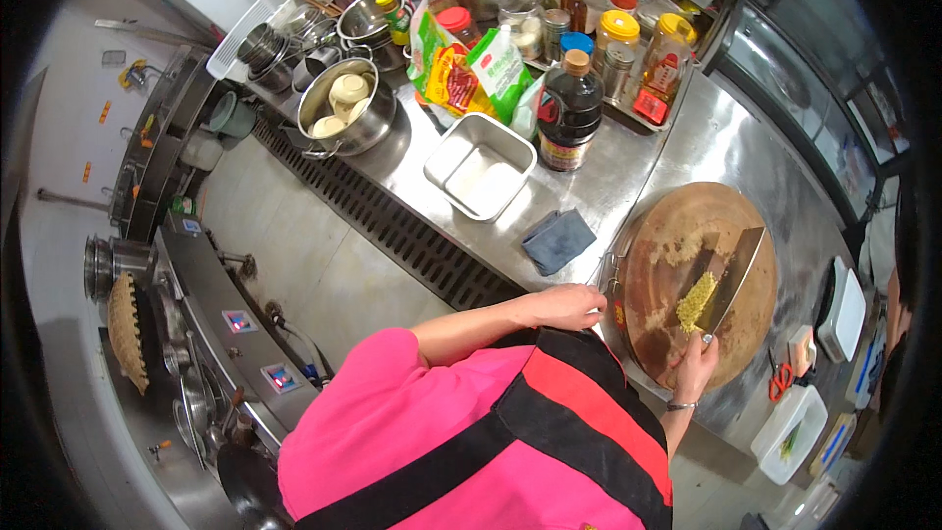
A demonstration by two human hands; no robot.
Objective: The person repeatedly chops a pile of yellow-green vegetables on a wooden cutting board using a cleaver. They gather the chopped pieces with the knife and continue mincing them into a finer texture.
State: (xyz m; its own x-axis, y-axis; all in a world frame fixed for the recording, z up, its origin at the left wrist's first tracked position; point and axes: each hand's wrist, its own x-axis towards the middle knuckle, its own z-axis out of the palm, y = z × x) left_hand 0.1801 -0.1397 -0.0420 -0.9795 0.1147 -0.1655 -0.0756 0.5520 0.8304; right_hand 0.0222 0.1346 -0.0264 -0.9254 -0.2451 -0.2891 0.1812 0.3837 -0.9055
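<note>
My right hand (693, 368) grips the handle of a cleaver (738, 276) over a round wooden chopping block (747, 338). Along the flat of the blade lies a small heap of finely minced yellow-green food (696, 302), perhaps ginger or garlic. My left hand (574, 307) hovers by the counter's front edge, left of the block, with its fingers curled; whether anything is inside them cannot be seen. Just beyond it, a folded dark grey cloth (559, 241) rests on the steel counter (625, 177).
Behind the cloth stand a rectangular steel pan (482, 199), a large dark sauce bottle (572, 114) and a steel pot (383, 107) with pale round pieces. Seasoning bags (460, 77) and several jars crowd the back. Red-handled scissors (781, 383) and a white tub (773, 449) lie right.
</note>
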